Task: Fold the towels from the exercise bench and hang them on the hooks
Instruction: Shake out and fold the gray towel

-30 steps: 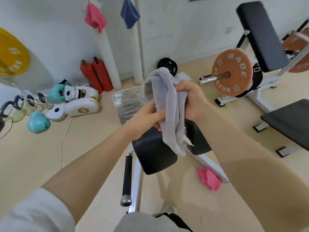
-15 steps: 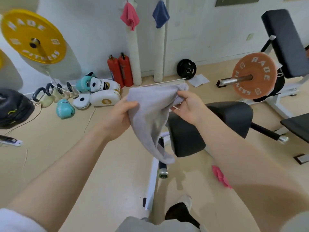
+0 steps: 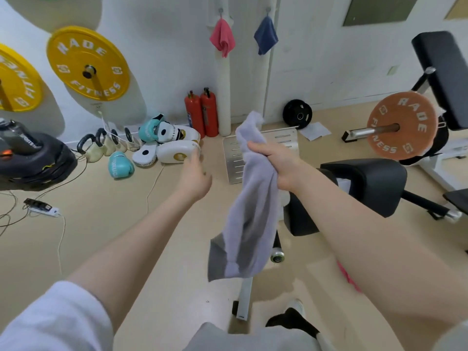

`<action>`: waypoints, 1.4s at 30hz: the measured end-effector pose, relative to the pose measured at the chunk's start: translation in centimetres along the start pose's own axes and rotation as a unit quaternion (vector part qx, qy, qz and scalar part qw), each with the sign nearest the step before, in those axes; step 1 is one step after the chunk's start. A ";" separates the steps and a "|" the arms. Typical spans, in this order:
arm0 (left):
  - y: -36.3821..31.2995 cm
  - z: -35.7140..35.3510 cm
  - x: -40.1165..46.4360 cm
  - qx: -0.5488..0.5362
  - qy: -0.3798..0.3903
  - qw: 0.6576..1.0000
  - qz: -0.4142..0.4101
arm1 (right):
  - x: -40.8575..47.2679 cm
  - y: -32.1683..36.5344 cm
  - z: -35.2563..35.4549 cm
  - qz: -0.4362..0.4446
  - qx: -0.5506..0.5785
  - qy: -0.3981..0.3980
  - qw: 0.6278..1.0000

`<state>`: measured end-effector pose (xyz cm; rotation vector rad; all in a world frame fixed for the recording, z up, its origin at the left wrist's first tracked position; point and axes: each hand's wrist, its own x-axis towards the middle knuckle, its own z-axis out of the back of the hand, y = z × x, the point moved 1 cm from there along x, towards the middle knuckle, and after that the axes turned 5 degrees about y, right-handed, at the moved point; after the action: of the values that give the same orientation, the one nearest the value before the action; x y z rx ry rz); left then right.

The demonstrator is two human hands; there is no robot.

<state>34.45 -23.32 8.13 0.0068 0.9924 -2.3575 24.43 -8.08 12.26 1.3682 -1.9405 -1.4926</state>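
Right hand: my right hand (image 3: 277, 165) is clenched round the upper part of the grey towel (image 3: 249, 211), fingers wrapped about the bunched cloth, one tuft standing up above the fist.
Left hand: my left hand (image 3: 196, 177) holds nothing; fingers loose and apart, out in the air to the left of the towel and clear of it.
Change: half a second ago both hands had the towel's top edge spread between them; the left has since let go and the cloth has collapsed into one hanging bunch.
Towel: it hangs free from my right fist, in front of the black bench (image 3: 367, 183), touching no surface that I can see.
Fold: none visible; the cloth is gathered, not squared.
Hooks: far wall, a pink towel (image 3: 222, 38) and a blue towel (image 3: 266, 35) each hang on a hook; a free hook is not visible.
Floor: something pink (image 3: 348, 276) shows near my right forearm, mostly hidden; possibly another towel.
Meaning: I judge the fold is reset; my left hand must retake a corner before hanging.
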 end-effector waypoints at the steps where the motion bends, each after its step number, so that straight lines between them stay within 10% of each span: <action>1: -1.6 0.5 -0.4 -0.056 -0.055 0.992 -0.098 | -0.2 -0.2 -0.1 -0.011 -0.062 0.022 0.998; 5: -6.0 1.3 -1.8 0.111 0.038 0.917 -0.382 | -1.2 -0.4 0.0 -0.066 -0.259 0.085 0.960; 8: -7.0 1.2 -1.8 0.207 0.191 0.915 -0.291 | -2.1 -0.2 0.7 -0.086 -0.298 0.135 0.941; 16: -7.4 0.8 -0.4 0.202 0.228 0.926 -0.225 | -2.8 1.5 5.1 -0.157 -0.329 0.133 0.922; 19: -8.8 0.1 -0.5 0.140 0.267 0.926 -0.226 | -3.8 2.4 7.1 -0.230 -0.408 0.191 0.863; 25: -12.9 -2.9 -0.6 -0.131 0.268 0.940 -0.168 | -3.9 4.7 11.5 -0.039 -0.676 -0.113 0.727; 29: -14.9 -4.8 -0.1 -0.362 0.206 0.902 -0.114 | -4.8 5.5 15.1 0.021 -0.594 -0.216 0.774; 35: -15.9 -6.3 -0.5 -0.624 0.231 0.740 -0.098 | -6.1 6.4 19.2 0.061 -0.418 -0.241 0.874; 39: -15.1 -7.6 0.6 -0.509 0.177 0.842 -0.009 | -7.0 6.7 22.2 0.019 -0.285 -0.318 0.904; 42: -14.8 -9.4 1.3 -0.045 0.147 0.988 0.007 | -7.3 7.4 22.7 0.015 -0.248 -0.297 0.922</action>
<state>23.84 -9.53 10.70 0.3354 1.2323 -2.3398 7.74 10.53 11.85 0.7066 -1.6630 -2.3729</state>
